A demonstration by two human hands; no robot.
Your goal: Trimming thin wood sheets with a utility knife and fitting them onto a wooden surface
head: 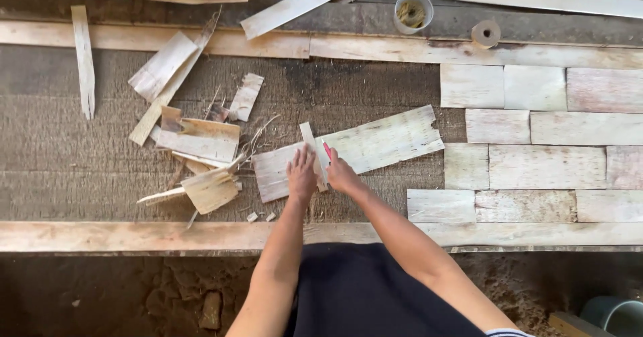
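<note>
Scrap pile: torn, curled offcuts (201,143) of pale sheet lie heaped at the left of the table (67,149), with loose fibres trailing from the edges.
Left hand: the left hand (301,174) lies flat, fingers spread, pressing a narrow wooden strip (311,151) down onto the sheet.
Sheet: a long pale fibrous sheet (375,146) lies aslant mid-table, its far right end ragged; it looks thin, light and dry, likely to split along the grain, best held flat near the cut rather than by a frayed edge.
Right hand: the right hand (340,173), touching the strip's right side, is closed round a small red-handled cutter (327,148).
Trimmed pieces: rectangular pieces (522,136) lie in rows, edges touching, at right.
Far edge: a cup (412,12) and a tape roll (485,33).
</note>
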